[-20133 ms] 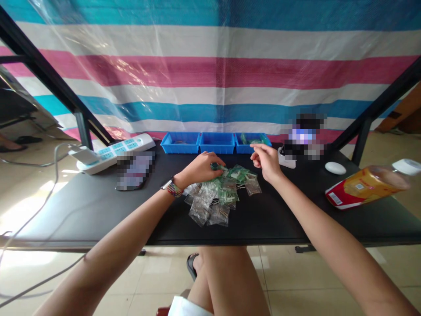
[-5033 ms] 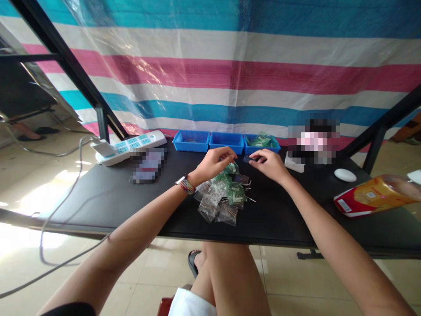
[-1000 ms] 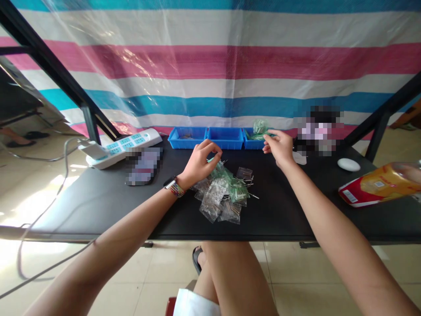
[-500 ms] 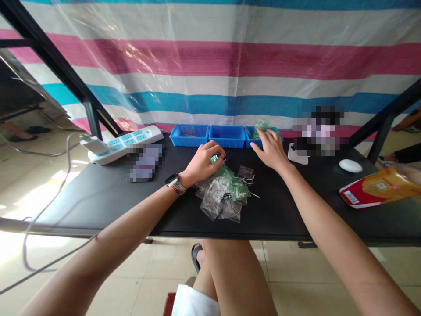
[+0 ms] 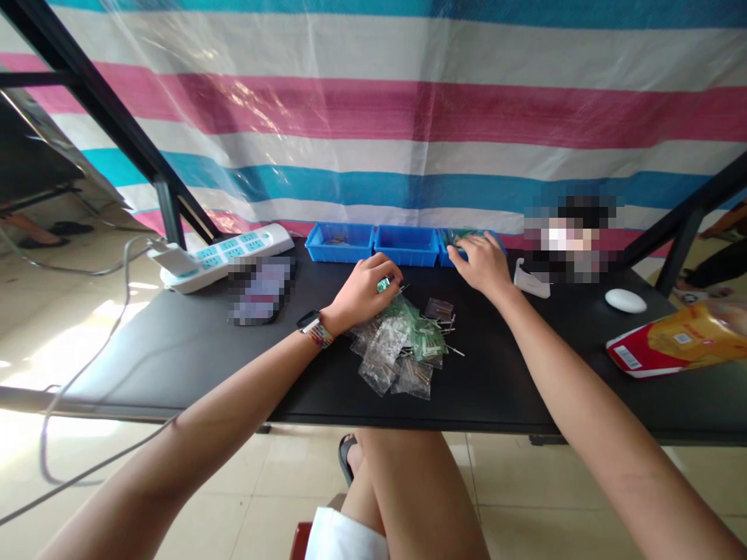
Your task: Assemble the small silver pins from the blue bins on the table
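Observation:
My left hand is curled at the upper left of a pile of small packets, with a bit of green plastic bag between its thumb and fingers. Clear bags of thin metal pieces and green bags of pale rod-like pieces make up the pile. My right hand reaches over the right blue bin, its fingers spread and thumb apart. Green bags lie in that bin, partly covered by the hand. No packet shows in its grasp.
Left of it stand a middle blue bin and a left blue bin holding a few small pieces. A power strip and a blurred phone lie left. At right are a white case, a white oval object and a red-yellow packet.
My right hand has lowered toward the right bin, and the green bag that stood up at its fingertips is now down in the bin. My left hand has hardly moved.

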A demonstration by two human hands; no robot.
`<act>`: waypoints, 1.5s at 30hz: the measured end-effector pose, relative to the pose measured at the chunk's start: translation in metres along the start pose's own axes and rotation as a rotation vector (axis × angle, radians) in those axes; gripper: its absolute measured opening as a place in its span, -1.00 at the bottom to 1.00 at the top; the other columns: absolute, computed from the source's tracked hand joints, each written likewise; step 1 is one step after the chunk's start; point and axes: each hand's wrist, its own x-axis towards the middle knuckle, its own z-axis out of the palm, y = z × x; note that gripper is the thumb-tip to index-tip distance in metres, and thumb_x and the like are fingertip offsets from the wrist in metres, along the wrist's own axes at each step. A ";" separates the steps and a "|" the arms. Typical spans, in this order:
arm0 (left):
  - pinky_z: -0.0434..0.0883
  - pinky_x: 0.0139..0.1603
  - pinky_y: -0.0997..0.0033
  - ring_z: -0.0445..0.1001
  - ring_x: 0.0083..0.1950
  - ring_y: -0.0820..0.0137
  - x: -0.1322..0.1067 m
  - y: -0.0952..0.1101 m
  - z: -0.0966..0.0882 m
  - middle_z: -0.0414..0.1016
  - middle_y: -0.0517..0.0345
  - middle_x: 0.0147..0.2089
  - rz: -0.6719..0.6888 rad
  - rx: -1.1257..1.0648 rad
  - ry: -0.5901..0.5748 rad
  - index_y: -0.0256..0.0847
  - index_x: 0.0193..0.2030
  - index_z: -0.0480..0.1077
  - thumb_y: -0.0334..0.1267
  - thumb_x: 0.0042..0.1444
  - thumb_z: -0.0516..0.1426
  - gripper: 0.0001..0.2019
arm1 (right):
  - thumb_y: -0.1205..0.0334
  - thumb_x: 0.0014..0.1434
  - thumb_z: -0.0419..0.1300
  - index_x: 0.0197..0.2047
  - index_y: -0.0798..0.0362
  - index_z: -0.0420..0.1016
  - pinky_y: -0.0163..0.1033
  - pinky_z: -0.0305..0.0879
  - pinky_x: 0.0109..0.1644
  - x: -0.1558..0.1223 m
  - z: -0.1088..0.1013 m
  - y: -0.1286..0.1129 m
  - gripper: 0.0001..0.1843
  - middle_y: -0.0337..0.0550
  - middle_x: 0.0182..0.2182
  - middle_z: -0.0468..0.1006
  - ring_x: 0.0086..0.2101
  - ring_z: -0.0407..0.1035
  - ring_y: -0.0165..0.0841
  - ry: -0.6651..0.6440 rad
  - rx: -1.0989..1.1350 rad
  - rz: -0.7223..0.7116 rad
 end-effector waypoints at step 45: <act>0.55 -0.01 0.26 0.62 -0.12 0.27 0.007 0.011 -0.009 0.65 0.05 -0.18 -0.047 -0.346 0.085 -0.18 -0.18 0.51 -0.05 0.43 0.21 -0.75 | -0.24 0.16 0.49 -0.04 0.00 0.64 -0.21 0.46 -0.28 -0.035 -0.052 -0.098 -0.47 -0.12 -0.21 0.67 -0.30 0.55 -0.31 -0.325 1.579 0.314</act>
